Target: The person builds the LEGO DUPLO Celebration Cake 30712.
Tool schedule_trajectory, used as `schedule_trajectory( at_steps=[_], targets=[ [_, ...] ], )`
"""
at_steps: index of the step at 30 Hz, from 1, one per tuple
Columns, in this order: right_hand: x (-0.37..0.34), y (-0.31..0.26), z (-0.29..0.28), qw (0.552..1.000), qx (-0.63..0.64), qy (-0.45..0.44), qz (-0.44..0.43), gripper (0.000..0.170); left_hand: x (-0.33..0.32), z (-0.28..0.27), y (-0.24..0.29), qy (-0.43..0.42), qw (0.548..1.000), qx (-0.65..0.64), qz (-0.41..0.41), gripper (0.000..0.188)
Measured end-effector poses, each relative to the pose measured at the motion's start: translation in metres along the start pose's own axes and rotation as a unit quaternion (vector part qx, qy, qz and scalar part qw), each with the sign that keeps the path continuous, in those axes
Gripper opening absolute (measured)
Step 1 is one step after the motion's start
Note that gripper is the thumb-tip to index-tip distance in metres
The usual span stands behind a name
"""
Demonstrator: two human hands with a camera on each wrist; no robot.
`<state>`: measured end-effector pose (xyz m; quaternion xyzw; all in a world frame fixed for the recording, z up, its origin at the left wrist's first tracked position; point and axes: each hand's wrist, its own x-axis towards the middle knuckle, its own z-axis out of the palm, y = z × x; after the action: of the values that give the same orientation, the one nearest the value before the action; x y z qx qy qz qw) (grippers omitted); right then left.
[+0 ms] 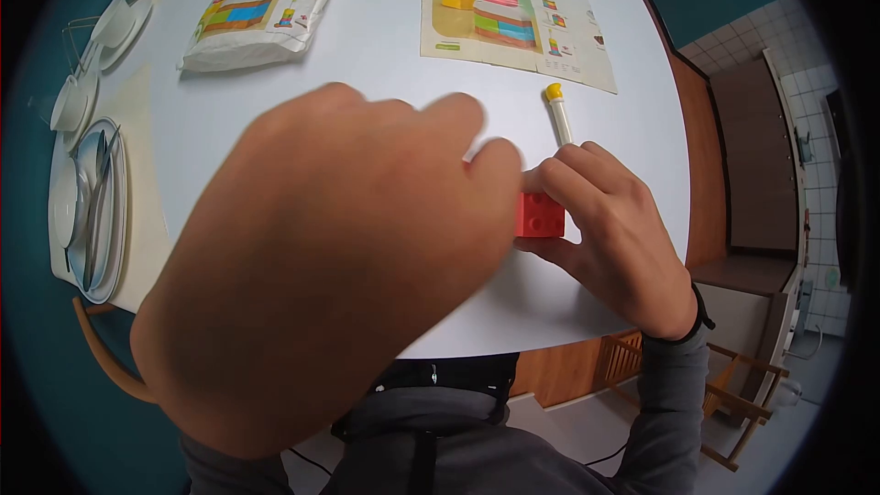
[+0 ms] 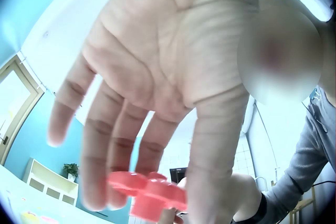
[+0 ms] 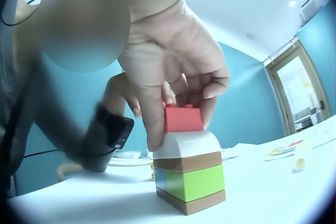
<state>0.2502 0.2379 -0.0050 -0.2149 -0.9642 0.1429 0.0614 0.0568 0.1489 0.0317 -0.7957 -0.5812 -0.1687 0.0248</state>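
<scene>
A stack of blocks stands on the table in the right wrist view: brown point(image 3: 202, 204), green point(image 3: 203, 183) with blue beside it, brown point(image 3: 194, 162), a curved white piece point(image 3: 191, 142), and a red studded brick point(image 3: 184, 120) on top. My right hand point(image 1: 614, 229) grips the red brick point(image 1: 543, 216) from both sides, thumb and fingers reaching down by the white piece. Close on its left, my left hand point(image 1: 357, 202) pinches a red lobed piece point(image 2: 149, 195) between thumb and fingertips; the head view mostly hides that piece.
Behind the hands lie a white printed bag point(image 1: 257, 9) and a printed picture sheet point(image 1: 513, 23). A white tube with a yellow top point(image 1: 560, 115) lies beyond my right hand. Plates and cutlery point(image 1: 101, 211), cups and bowls line the left edge.
</scene>
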Motion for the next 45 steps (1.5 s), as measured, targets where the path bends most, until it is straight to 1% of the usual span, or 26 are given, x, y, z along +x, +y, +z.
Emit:
schedule_trajectory(
  at_steps=[2,4,5,7,8,10,12,14,16,18,20,21,23,25,26,27,29,30,31,33,34,36,38,41,43,45],
  targets=[
    [-0.001,0.002,0.000,1.000,0.014,0.008,-0.003,0.031,0.015,-0.011,0.006,-0.128,0.991,-0.019,0.040,0.030],
    [-0.001,0.006,0.002,0.997,0.066,0.025,-0.008,0.040,0.009,0.001,0.007,-0.106,0.993,-0.045,0.038,0.031],
    [0.000,0.005,0.003,0.997,0.066,0.030,-0.007,0.040,0.006,0.005,0.007,-0.084,0.993,-0.074,0.031,0.033],
    [0.003,0.000,0.005,0.995,0.085,0.056,0.014,0.055,0.006,0.007,0.007,-0.080,0.993,-0.078,0.029,0.034],
    [0.005,0.000,0.007,0.994,0.086,0.062,0.015,0.055,0.007,0.006,0.007,-0.076,0.993,-0.085,0.022,0.035],
    [0.010,0.001,0.011,0.991,0.120,0.056,-0.010,0.066,0.007,-0.002,0.000,-0.101,0.991,-0.089,0.024,0.036],
    [0.013,0.003,0.010,0.992,0.114,0.044,-0.008,0.068,0.006,-0.006,-0.003,-0.128,0.987,-0.094,0.022,0.037],
    [0.013,0.004,0.012,0.993,0.111,0.029,-0.006,0.070,0.004,-0.004,-0.005,-0.109,0.989,-0.087,-0.045,0.038],
    [0.013,0.006,0.013,0.992,0.122,0.032,-0.010,0.073,0.004,0.001,-0.009,-0.105,0.990,-0.079,-0.056,0.035],
    [0.014,0.009,0.013,0.993,0.112,0.022,-0.030,0.072,0.004,0.006,-0.014,-0.098,0.990,-0.068,-0.069,0.033],
    [0.011,0.012,0.010,0.994,0.104,0.012,-0.041,0.071,0.005,0.014,-0.018,-0.159,0.980,-0.049,-0.108,0.026],
    [0.010,0.014,0.005,0.995,0.093,0.005,-0.037,0.068,0.007,0.017,-0.018,-0.162,0.980,-0.047,-0.106,0.026],
    [0.005,0.022,-0.006,0.996,0.085,0.001,-0.028,0.066,0.012,0.023,-0.018,-0.235,0.963,-0.006,-0.133,0.020],
    [0.003,0.040,-0.018,0.998,0.064,0.014,-0.008,0.061,0.015,0.034,-0.023,-0.229,0.966,-0.017,-0.114,0.019],
    [0.002,0.051,-0.020,0.996,0.071,0.053,0.001,0.058,0.015,0.039,-0.026,-0.220,0.970,-0.030,-0.101,0.018],
    [0.005,0.062,-0.024,0.995,0.075,0.063,0.011,0.054,0.015,0.042,-0.029,-0.222,0.970,-0.027,-0.098,0.018],
    [0.012,0.072,-0.033,0.991,0.074,0.045,0.104,0.047,0.015,0.049,-0.033,-0.221,0.970,-0.042,-0.094,0.017],
    [0.017,0.074,-0.034,0.985,0.093,0.018,0.146,0.031,0.015,0.051,-0.036,-0.223,0.970,-0.040,-0.091,0.017],
    [0.020,0.081,-0.030,0.984,0.095,0.021,0.148,0.031,0.014,0.053,-0.038,-0.214,0.971,-0.054,-0.090,0.017],
    [0.024,0.096,-0.007,0.990,0.011,-0.001,0.143,0.034,0.014,0.057,-0.038,-0.207,0.972,-0.066,-0.087,0.017],
    [0.023,0.101,0.006,0.989,0.012,0.001,0.145,0.034,0.014,0.058,-0.038,-0.203,0.972,-0.070,-0.093,0.019],
    [0.021,0.110,0.025,0.982,-0.033,0.031,0.181,0.032,0.016,0.058,-0.037,-0.199,0.972,-0.073,-0.099,0.021],
    [0.024,0.112,0.024,0.983,-0.021,0.013,0.182,0.033,0.019,0.056,-0.035,-0.233,0.964,-0.058,-0.116,0.028],
    [0.029,0.112,0.027,0.980,-0.007,-0.017,0.199,0.035,0.022,0.053,-0.032,-0.251,0.958,-0.037,-0.131,0.035],
    [0.032,0.108,0.027,0.976,-0.003,-0.028,0.214,0.037,0.021,0.050,-0.032,-0.248,0.958,-0.032,-0.143,0.039],
    [0.032,0.101,0.017,0.977,0.004,-0.049,0.210,0.043,0.019,0.046,-0.031,-0.244,0.956,-0.029,-0.157,0.044]
  ],
)
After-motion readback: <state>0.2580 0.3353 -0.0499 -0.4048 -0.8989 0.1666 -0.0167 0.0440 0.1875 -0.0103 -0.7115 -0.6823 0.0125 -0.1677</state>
